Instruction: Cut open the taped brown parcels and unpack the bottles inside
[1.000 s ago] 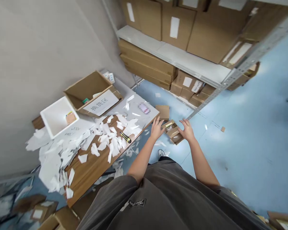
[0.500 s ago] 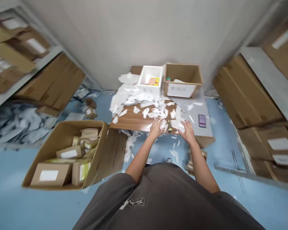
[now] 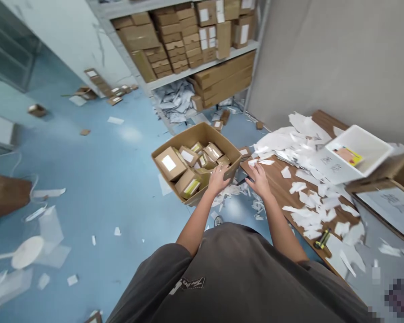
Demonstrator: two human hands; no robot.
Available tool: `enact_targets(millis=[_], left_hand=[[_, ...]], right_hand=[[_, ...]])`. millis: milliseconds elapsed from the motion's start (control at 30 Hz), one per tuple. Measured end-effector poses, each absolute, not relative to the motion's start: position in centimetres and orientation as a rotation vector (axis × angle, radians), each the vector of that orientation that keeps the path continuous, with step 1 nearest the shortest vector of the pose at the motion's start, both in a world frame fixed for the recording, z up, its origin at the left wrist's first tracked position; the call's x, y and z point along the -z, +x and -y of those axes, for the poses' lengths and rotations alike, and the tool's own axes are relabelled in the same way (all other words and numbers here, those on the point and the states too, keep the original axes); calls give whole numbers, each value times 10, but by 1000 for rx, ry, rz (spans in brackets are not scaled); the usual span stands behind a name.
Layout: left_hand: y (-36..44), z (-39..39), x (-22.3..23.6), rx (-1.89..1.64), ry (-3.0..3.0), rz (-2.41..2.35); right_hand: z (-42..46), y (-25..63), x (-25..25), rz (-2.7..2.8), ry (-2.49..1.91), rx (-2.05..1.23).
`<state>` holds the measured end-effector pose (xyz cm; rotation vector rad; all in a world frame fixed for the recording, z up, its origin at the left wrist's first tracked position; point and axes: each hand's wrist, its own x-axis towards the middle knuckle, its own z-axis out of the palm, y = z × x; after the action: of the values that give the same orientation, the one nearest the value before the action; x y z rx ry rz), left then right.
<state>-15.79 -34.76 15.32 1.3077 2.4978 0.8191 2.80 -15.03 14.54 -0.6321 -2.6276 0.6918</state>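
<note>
Both hands are held out in front of my body, fingers apart, with nothing in them. My left hand (image 3: 218, 180) appears over the near right side of a large open cardboard box (image 3: 197, 201) on the floor; I cannot tell whether it touches. Several small taped cartons (image 3: 171, 163) fill that box, some with white labels. My right hand (image 3: 258, 181) is by the left edge of a wooden table (image 3: 271, 177), and contact there is unclear too. Torn white paper scraps (image 3: 306, 202) cover much of the tabletop. A yellow-black box cutter (image 3: 322, 239) lies near its front edge.
A white bin (image 3: 373, 150) and a brown box with a written sign (image 3: 388, 211) stand on the table at right. Metal shelving (image 3: 202, 67) with stacked cartons rises behind the floor box. Paper scraps litter the blue floor (image 3: 121, 193). A blurred white round object (image 3: 27, 252) is at left.
My view has swung left, from the shelf and small box at the right, past the table, to the large carton-filled box. Both hands stay open and raised at about the same place before me.
</note>
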Motion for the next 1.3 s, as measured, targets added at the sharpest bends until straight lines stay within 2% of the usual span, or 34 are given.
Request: enact_targets(millis=[167, 333, 500, 833, 1067, 1300], left_hand=[[-223, 419, -144, -833, 968, -2680], [-247, 437, -126, -772, 760, -2674], [-268, 403, -108, -708, 687, -2627], [-353, 282, -67, -520, 631, -2544], [-426, 232, -3, -463, 468, -2430], [-499, 193, 109, -508, 494, -2342]], right_hand=[[183, -85, -150, 2716, -334, -714], [180, -144, -145, 2830, -224, -715], [143, -186, -129, 2895, -192, -755], [39, -296, -72, 3073, -137, -855], [1, -376, -11, 3237, -152, -899], [-4, -440, 81, 3343, -249, -972]])
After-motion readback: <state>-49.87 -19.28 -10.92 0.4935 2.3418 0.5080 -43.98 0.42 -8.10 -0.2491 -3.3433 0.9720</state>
